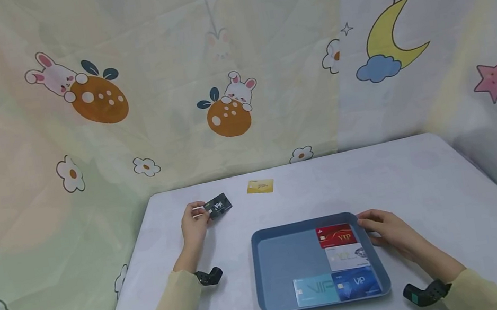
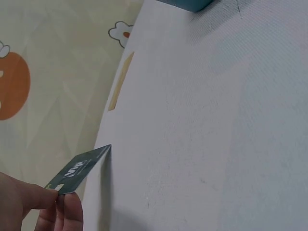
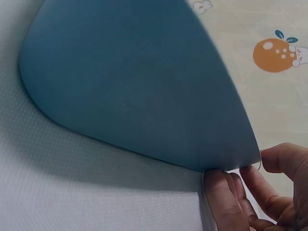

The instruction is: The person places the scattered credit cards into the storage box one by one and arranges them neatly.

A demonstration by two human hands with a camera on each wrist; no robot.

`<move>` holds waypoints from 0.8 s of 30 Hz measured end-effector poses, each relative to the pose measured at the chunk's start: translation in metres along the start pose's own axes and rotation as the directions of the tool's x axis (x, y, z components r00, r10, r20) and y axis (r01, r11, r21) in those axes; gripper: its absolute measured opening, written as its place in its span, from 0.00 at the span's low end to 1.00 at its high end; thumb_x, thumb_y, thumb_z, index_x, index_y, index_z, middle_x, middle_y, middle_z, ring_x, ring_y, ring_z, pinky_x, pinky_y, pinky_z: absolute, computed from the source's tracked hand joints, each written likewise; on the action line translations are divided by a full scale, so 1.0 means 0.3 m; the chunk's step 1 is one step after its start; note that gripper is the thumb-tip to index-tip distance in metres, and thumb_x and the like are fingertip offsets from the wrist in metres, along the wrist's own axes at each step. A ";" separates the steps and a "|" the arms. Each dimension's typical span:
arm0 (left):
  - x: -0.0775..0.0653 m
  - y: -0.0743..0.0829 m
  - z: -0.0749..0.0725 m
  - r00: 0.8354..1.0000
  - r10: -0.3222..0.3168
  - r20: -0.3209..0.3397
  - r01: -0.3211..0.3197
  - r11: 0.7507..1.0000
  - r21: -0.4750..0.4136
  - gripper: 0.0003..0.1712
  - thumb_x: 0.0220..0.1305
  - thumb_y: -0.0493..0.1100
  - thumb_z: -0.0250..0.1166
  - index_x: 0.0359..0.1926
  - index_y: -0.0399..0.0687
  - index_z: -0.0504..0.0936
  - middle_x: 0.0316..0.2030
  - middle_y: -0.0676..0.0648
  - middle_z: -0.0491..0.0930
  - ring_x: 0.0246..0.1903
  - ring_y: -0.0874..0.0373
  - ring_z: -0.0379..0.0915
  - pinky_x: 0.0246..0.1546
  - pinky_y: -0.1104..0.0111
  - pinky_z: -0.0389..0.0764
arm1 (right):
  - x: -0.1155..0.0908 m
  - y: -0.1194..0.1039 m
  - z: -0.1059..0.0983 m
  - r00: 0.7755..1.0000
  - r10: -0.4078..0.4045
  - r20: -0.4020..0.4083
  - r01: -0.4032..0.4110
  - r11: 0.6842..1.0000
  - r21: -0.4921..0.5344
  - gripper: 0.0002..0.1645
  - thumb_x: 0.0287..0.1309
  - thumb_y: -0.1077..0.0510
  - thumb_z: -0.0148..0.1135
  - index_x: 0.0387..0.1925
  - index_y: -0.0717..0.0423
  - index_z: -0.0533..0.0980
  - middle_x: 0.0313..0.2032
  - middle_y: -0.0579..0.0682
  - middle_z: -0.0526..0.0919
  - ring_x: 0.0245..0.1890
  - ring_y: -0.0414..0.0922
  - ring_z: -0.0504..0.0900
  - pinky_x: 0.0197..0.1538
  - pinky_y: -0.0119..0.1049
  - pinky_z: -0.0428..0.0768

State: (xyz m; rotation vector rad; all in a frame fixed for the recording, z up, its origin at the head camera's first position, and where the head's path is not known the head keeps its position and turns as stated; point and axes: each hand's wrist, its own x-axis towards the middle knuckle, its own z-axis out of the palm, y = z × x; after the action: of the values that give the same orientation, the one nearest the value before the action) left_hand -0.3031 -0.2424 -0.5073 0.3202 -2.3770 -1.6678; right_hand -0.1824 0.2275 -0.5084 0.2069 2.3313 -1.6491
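My left hand [image 1: 194, 228] pinches a black card [image 1: 218, 206] printed "Vip" between thumb and fingers at the table's far left. In the left wrist view that card [image 2: 79, 169] is tilted, its far corner at the tabletop. At the blue tray [image 1: 283, 225], my right hand [image 1: 389, 230] holds the right rim near the far corner; in the right wrist view its thumb [image 3: 279, 156] is at the rim and its fingers meet the outer wall. Inside the tray lie a red VIP card [image 1: 336, 236], a white card [image 1: 341, 257], a light blue card [image 1: 314, 290] and a dark blue card [image 1: 361, 284].
A gold card [image 1: 260, 186] lies flat near the table's back edge, right of the black card. The white tabletop [image 1: 232, 302] ends at a printed cloth [image 1: 160, 82] behind and at the left. Each wrist wears a black device [image 1: 210, 276].
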 end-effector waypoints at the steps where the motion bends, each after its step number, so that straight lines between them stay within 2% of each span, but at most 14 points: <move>1: -0.001 0.000 0.001 1.000 0.002 0.001 -0.002 1.000 0.001 0.20 0.65 0.25 0.61 0.58 0.37 0.77 0.44 0.39 0.77 0.35 0.60 0.75 0.37 0.72 0.86 | 0.000 0.000 0.000 1.000 0.002 0.001 -0.002 1.000 0.001 0.32 0.76 0.49 0.57 0.67 0.70 0.68 0.63 0.68 0.75 0.53 0.49 0.79 0.50 0.35 0.88; 11: -0.016 0.010 0.010 1.000 0.025 0.015 -0.024 0.999 -0.023 0.20 0.65 0.25 0.61 0.57 0.37 0.77 0.44 0.38 0.77 0.36 0.59 0.76 0.43 0.59 0.89 | 0.002 0.001 -0.002 1.000 -0.002 0.011 0.002 1.000 0.013 0.33 0.76 0.49 0.57 0.67 0.70 0.67 0.63 0.69 0.75 0.53 0.49 0.79 0.49 0.34 0.88; 19: -0.036 0.018 0.026 0.998 0.043 0.051 -0.042 0.999 -0.029 0.20 0.64 0.26 0.62 0.56 0.38 0.78 0.43 0.40 0.78 0.36 0.58 0.77 0.42 0.60 0.89 | 0.004 0.002 -0.004 1.000 -0.008 0.009 0.008 1.000 0.011 0.33 0.76 0.48 0.57 0.67 0.70 0.67 0.63 0.69 0.75 0.53 0.49 0.80 0.50 0.35 0.88; 24: -0.048 0.028 0.036 0.995 0.071 0.072 -0.066 0.996 -0.066 0.20 0.63 0.25 0.61 0.56 0.36 0.78 0.42 0.39 0.78 0.35 0.58 0.77 0.43 0.58 0.90 | 0.002 0.002 -0.004 1.000 -0.010 0.007 0.010 1.000 0.013 0.33 0.76 0.49 0.57 0.67 0.71 0.67 0.63 0.69 0.75 0.52 0.48 0.80 0.49 0.34 0.88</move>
State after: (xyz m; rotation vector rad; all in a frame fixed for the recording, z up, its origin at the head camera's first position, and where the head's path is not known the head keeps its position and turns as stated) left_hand -0.2931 -0.2257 -0.5036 0.1658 -2.3528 -1.7487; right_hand -0.1828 0.2289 -0.5088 0.1919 2.3207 -1.6668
